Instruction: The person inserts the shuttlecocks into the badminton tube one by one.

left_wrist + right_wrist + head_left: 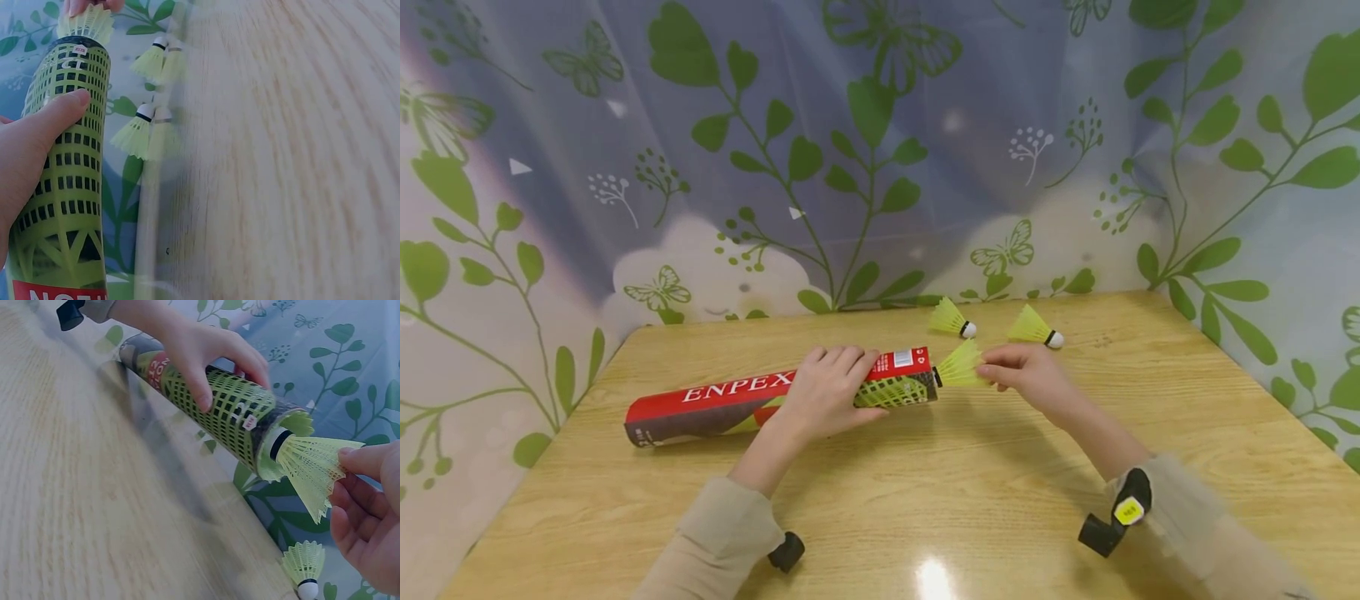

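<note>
My left hand (830,389) grips a red and green shuttlecock tube (722,400) marked ENPEX, thumb along its near side. The tube's open end faces right. Between the thumb and fingers of my right hand (1026,375) is the skirt edge of a yellow shuttlecock (958,367). In the right wrist view, the white cork of this shuttlecock (312,465) points into the tube mouth, and the green skirt of another shuttlecock (272,469) shows inside around it. The left wrist view shows the tube's (69,150) printed mesh pattern under my thumb.
Two more yellow shuttlecocks lie on the wooden table (865,517) behind the tube's mouth: a left one (951,318) and a right one (1034,327). A curtain (880,167) printed with leaves and butterflies hangs along the table's back and sides.
</note>
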### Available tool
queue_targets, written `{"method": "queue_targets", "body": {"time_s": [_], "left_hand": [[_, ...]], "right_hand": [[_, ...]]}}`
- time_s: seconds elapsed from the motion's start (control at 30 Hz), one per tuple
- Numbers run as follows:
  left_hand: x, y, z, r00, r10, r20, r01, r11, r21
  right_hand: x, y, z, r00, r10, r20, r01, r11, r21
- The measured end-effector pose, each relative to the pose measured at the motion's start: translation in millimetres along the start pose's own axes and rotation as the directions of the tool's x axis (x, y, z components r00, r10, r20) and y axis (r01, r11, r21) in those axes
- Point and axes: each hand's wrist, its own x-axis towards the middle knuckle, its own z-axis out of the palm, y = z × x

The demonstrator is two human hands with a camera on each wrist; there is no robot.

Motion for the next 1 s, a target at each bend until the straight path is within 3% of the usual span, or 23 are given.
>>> {"method": "queue_targets", "body": {"time_s": [0.33,0.83,1.0], "left_hand": [[-1.2,2.1,-0.2,0.999,-0.006,0.039,0.006,1.000,-0.002],[-0.6,2.8,-0.9,0.999,-0.008,0.035,0.009,1.000,-0.015],[0.7,3.9,-4.7,0.987,-0.087,0.134,0.102,0.989,-0.106]], "right_hand": [[3.1,4.0,17.1,0.999,-0.020,0.034,0.019,0.999,0.029],[3.2,-0.6,28.0,0.997,-0.004,0.076,-0.002,0.998,0.070],[4.8,-2.2,28.8,0.998,0.003,0.068,-0.008,0.997,0.072]]}}
